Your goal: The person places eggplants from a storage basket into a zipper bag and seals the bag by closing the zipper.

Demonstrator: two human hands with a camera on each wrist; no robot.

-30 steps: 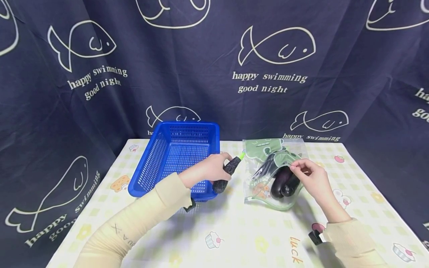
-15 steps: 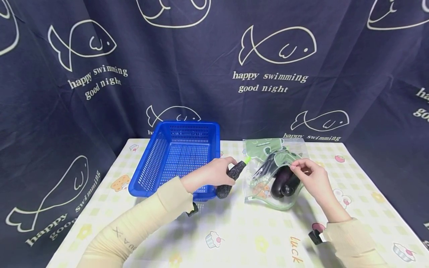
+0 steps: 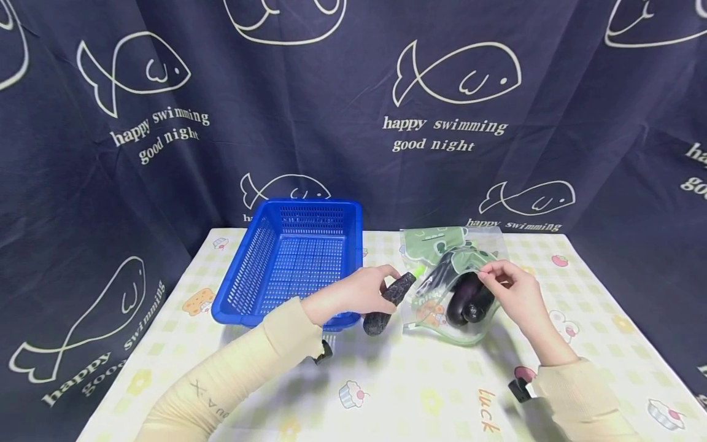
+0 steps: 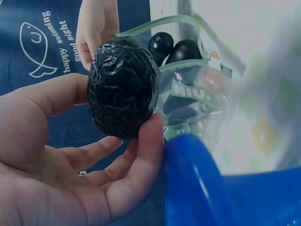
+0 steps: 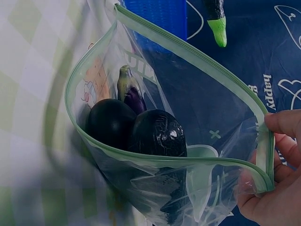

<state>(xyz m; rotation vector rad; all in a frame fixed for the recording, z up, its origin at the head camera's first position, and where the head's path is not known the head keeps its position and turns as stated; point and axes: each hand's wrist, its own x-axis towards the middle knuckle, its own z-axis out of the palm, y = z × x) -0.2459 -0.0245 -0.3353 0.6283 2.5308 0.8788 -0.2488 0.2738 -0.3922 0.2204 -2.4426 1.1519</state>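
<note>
My left hand (image 3: 361,293) grips a dark, wrinkled eggplant (image 3: 400,290) with a bright green stem, tilted between the basket and the bag. Its rounded end (image 4: 123,89) shows large in the left wrist view, fingers and thumb around it. The green stem points toward the clear zip bag (image 3: 428,334). My right hand (image 3: 510,291) pinches the corner of the bag's green zip edge (image 5: 225,77), and the bag's mouth gapes wide. Inside are two dark eggplants, a smooth one (image 5: 112,123) and a shinier one (image 5: 159,134), plus a purple one with a pale stem (image 5: 128,89).
A blue perforated basket (image 3: 356,245) stands on the left, close beside my left forearm. The table wears a checked, printed cloth (image 3: 397,393). A dark blue curtain (image 3: 353,147) with fish drawings hangs behind the table.
My left hand has carried the eggplant away from the basket, rightward and slightly toward me, its stem now nearer the bag. The right hand and the bag have stayed put.
</note>
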